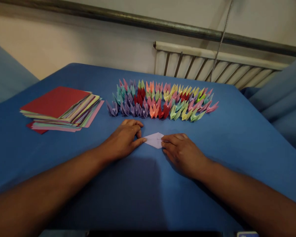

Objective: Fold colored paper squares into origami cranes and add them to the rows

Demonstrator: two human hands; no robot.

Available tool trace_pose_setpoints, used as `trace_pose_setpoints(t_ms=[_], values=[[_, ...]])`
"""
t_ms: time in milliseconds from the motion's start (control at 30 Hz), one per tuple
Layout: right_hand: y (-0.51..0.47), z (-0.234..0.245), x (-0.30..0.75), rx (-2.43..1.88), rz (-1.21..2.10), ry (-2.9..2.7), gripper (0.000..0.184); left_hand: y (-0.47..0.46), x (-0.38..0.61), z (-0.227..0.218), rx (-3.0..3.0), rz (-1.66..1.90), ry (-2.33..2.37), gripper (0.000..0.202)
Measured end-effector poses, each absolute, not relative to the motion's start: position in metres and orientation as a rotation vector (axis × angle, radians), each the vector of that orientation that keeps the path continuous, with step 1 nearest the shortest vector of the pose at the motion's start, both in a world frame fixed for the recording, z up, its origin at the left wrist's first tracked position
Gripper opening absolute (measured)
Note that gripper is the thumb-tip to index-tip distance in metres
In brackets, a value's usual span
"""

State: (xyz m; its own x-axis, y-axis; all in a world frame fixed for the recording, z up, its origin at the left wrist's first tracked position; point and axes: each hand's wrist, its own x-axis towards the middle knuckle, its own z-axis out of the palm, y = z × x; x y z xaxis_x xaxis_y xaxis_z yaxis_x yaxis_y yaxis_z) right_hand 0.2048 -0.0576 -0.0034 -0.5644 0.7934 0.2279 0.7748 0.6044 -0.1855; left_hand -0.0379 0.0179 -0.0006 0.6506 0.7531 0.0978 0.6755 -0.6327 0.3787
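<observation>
A small pale lilac folded paper (154,140) lies flat on the blue table (227,138), shaped like a diamond. My left hand (124,140) rests palm down on the paper's left corner, its index finger and thumb pressing the edge. My right hand (184,153) lies on the paper's right corner, fingertips pressing it down. Both hands have their fingers bent close together on the sheet.
Several rows of coloured folded paper cranes (162,100) stand just beyond the hands. A stack of coloured square sheets (61,110), red on top, sits at the left. A railing (212,62) and a wall lie behind the table; blue cloth hangs at right.
</observation>
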Motion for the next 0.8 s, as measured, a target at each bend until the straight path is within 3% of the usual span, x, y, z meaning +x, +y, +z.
trace_pose_setpoints(t_ms=[267, 433, 800], values=[[-0.0578, -0.0029, 0.2079, -1.26, 0.112, -2.539, 0.026, 0.0265, -0.0491, 0.0091, 2.46, 0.385, 1.245, 0.018], [-0.0574, -0.003, 0.2082, -1.26, 0.146, -2.538, 0.026, 0.0269, -0.0481, 0.007, 2.42, 0.503, 1.214, 0.02], [-0.0576, -0.0039, 0.2077, -1.271, 0.135, -2.54, 0.025, 0.0188, -0.0455, 0.0099, 2.553, 0.339, 0.978, 0.025]])
